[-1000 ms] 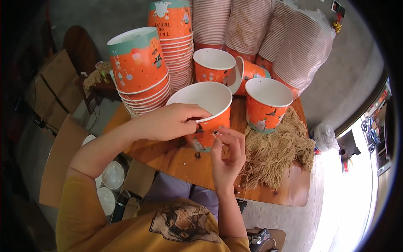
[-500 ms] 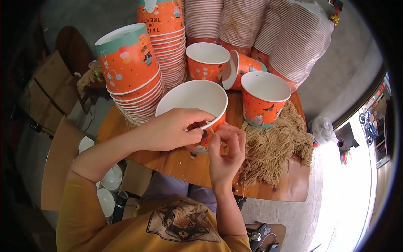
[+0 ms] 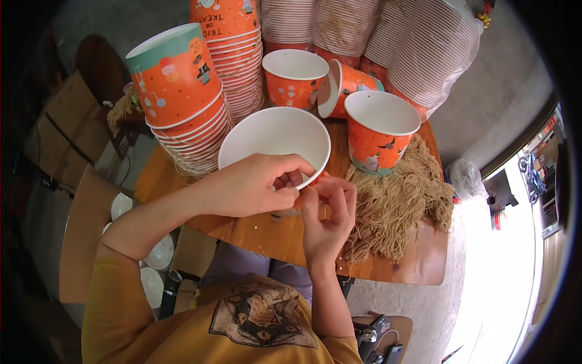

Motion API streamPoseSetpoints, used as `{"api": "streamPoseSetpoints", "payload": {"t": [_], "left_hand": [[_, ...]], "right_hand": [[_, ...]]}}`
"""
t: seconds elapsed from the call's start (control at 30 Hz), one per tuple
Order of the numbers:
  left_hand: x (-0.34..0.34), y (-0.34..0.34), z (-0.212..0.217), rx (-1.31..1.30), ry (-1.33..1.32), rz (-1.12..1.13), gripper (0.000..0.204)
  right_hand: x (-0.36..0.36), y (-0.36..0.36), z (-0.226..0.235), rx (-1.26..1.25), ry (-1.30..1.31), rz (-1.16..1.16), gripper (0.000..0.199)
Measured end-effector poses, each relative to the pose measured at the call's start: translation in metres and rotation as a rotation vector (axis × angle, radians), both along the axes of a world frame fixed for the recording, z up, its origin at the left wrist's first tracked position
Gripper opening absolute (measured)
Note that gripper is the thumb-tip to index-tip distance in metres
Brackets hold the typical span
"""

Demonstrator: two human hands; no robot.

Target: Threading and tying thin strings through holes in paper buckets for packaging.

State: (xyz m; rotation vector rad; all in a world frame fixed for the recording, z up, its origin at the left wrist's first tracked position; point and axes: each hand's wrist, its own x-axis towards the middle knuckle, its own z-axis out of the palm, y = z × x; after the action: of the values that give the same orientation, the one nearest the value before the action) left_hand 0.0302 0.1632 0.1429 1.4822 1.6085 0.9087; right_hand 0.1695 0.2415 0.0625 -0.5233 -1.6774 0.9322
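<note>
An orange paper bucket [image 3: 276, 130] with a white inside stands before me, tipped slightly toward me. My left hand [image 3: 257, 185] is closed on its near right rim, fingers reaching inside and thumb outside. Just outside that rim, my right hand [image 3: 330, 215] pinches with thumb and forefinger. A thin tan string shows faintly at these fingertips; most of it is hidden by the fingers. Beside my right hand, a heap of tan strings [image 3: 394, 206] lies on the wooden table [image 3: 242, 239]. Another orange bucket [image 3: 382, 115] stands upright at the heap's far edge.
Nested orange buckets [image 3: 176, 79] rise at the left, with another tall stack [image 3: 233, 60] behind. One upright bucket [image 3: 294, 70] and one bucket on its side [image 3: 351, 88] are farther back. Plastic-wrapped stacks [image 3: 436, 54] line the back. White-rimmed buckets [image 3: 160, 252] sit low at the left.
The whole view has shifted slightly, and the bucket leans a little more toward me. Both hands keep their places at the rim, the right one slightly nearer its edge.
</note>
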Motion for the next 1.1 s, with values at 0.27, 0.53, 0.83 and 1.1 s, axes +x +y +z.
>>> {"api": "streamPoseSetpoints", "payload": {"t": [0.27,0.53,0.83,1.1], "left_hand": [[0.000,0.016,-0.031,0.094,-0.044,0.023,0.016],[0.015,0.020,-0.013,0.077,0.291,0.088,0.011],[0.004,0.023,-0.018,0.392,0.165,0.138,0.007],[-0.002,0.024,-0.022,0.155,-0.455,0.142,0.023]], "right_hand": [[0.008,0.001,-0.008,-0.071,-0.023,0.015,0.011],[0.024,0.007,-0.006,-0.280,-0.096,0.143,0.007],[0.027,0.025,0.019,-0.194,-0.279,0.214,0.012],[0.012,0.029,0.020,-0.452,-0.191,0.330,0.009]]}}
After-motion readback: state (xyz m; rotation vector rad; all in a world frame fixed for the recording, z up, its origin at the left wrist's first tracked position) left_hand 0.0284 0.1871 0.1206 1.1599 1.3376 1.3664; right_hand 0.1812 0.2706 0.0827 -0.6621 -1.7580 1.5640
